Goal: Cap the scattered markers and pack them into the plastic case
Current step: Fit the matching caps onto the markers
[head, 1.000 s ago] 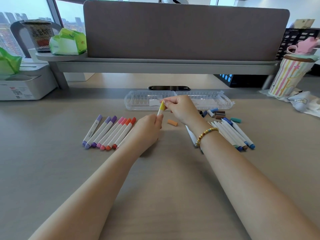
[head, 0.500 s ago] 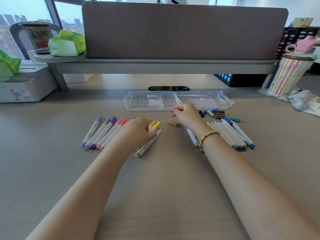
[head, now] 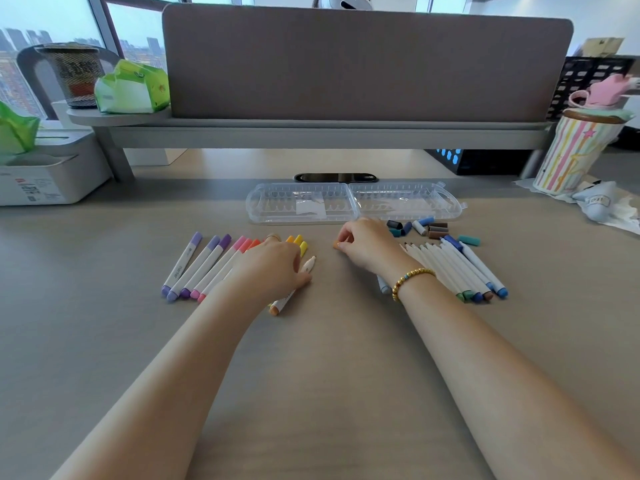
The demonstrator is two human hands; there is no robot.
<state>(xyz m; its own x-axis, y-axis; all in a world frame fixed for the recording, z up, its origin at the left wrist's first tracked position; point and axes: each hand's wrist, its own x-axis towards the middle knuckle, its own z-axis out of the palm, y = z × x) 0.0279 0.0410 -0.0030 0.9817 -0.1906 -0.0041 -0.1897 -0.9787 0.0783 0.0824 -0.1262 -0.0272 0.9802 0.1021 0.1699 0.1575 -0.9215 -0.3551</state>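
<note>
Head view: left hand [head: 273, 268] lies over the row of capped markers [head: 207, 263] on the desk [head: 104, 341], its fingers curled round an uncapped orange marker [head: 292, 289] that rests on the desk; right hand [head: 367, 245] pinches a small orange cap [head: 336, 244] at its fingertips, just above the desk. Open clear plastic case [head: 353, 204] lies flat behind both hands, loose caps [head: 426, 228] just in front of its right half. Uncapped markers [head: 460, 268] lie bunched by the right wrist.

Desk [head: 329, 393] holds markers [head: 204, 265], caps [head: 424, 228] (loose), case [head: 353, 202].
</note>
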